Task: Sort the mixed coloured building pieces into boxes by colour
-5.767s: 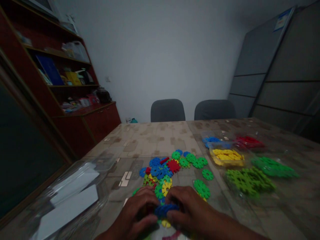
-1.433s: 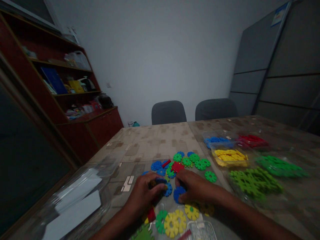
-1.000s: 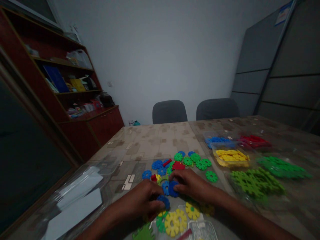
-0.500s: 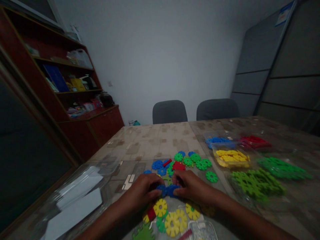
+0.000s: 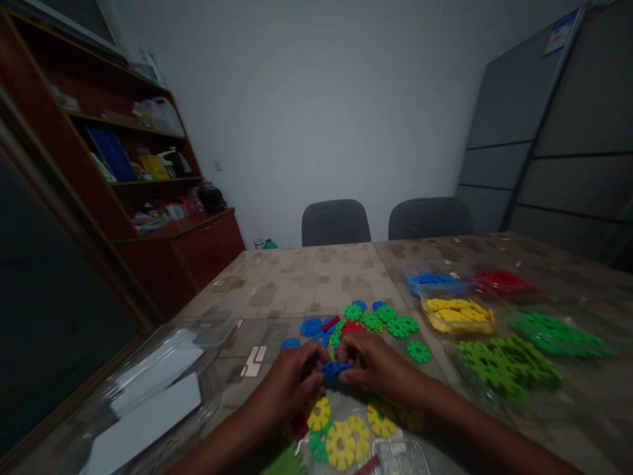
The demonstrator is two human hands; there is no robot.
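Blue notched plastic discs (image 5: 334, 371) are pinched between my two hands just above the table. My left hand (image 5: 298, 371) is closed on their left edge, with thumb and fingers curled. My right hand (image 5: 370, 361) grips the right side, thumb in front. The fingers partly cover the discs, so how they join cannot be made out. Nearer to me lie yellow notched discs (image 5: 340, 444) and a green disc (image 5: 319, 446). Beyond my hands are loose blue discs (image 5: 311, 327), a red stick piece (image 5: 331, 323), a red piece (image 5: 354, 327) and green discs (image 5: 398, 328).
Clear boxes at right hold yellow pieces (image 5: 459, 309), blue pieces (image 5: 431, 282), red pieces (image 5: 504, 282), green pieces (image 5: 558, 333) and light-green pieces (image 5: 510, 363). Clear containers with white cards (image 5: 148, 419) lie at left. Grey chairs (image 5: 336, 222) stand behind the table (image 5: 297, 277).
The blue discs, seen side by side before, now look bunched closer together and turned between my fingers. My left hand has shifted slightly to the right; the loose pieces stay put.
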